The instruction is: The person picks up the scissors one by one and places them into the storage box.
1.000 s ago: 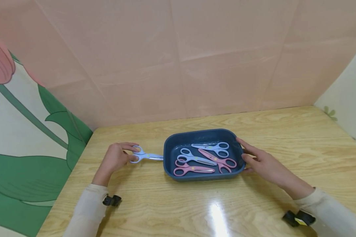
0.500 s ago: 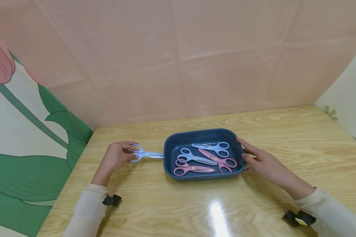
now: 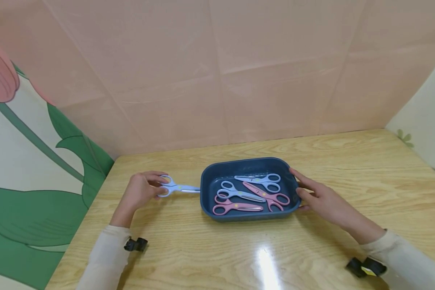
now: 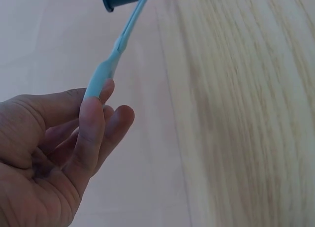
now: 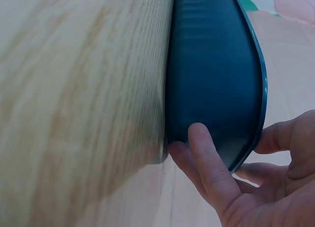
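A light blue pair of scissors [image 3: 179,187] is pinched by its handle loops in my left hand [image 3: 139,189]. Its blades point right, and the tip ends at the left rim of a dark blue tray [image 3: 251,217]. The left wrist view shows the scissors [image 4: 101,74] edge-on between thumb and fingers. My right hand [image 3: 322,200] grips the tray's right end. In the right wrist view, fingers [image 5: 209,160] lie against the outer wall of the tray [image 5: 211,74]. Inside lie two pairs of blue scissors [image 3: 241,195] and two of pink scissors [image 3: 239,207], some overlapping.
The tray stands on a wood-grain table [image 3: 188,249]. Behind the table's far edge rises a pink-beige covering [image 3: 217,80]. A painted flower wall [image 3: 25,169] is at the left and a pale wall [image 3: 424,117] at the right.
My left hand and the blue scissors in it have shifted very slightly up and to the left. The right hand and the tray keep their places.
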`<act>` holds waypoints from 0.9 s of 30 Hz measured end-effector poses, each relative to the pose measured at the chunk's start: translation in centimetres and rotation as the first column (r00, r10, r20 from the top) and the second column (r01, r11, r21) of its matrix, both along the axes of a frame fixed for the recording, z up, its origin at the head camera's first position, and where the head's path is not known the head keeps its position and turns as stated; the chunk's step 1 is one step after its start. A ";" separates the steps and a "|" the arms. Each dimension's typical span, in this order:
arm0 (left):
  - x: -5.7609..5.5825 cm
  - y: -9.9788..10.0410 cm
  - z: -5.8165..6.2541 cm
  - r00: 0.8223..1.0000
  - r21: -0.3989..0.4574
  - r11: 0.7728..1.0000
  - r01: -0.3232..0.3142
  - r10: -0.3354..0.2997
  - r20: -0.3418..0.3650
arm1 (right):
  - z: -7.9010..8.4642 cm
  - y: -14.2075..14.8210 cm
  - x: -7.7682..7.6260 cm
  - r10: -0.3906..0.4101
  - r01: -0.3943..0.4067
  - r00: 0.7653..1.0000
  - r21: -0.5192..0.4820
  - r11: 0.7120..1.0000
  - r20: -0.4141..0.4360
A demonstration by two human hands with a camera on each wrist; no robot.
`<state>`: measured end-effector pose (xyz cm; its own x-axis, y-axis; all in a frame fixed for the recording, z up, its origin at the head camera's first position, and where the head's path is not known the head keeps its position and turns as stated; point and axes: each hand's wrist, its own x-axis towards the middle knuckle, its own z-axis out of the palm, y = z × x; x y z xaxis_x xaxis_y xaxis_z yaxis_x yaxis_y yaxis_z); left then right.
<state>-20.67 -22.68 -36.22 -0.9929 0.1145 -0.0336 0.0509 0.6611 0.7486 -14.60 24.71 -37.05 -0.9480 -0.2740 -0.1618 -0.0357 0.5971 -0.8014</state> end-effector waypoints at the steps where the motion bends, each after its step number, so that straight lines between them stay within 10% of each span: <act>1: 0.0 -0.1 0.0 1.000 -0.006 1.000 0.003 -0.003 -0.005 | 0.0 0.0 0.0 0.000 0.000 1.000 -0.001 1.000 0.000; 27: 0.6 -0.4 1.3 0.995 -0.026 0.999 0.023 -0.025 -0.093 | -0.2 0.1 -0.1 -0.003 0.004 1.000 0.023 1.000 -0.002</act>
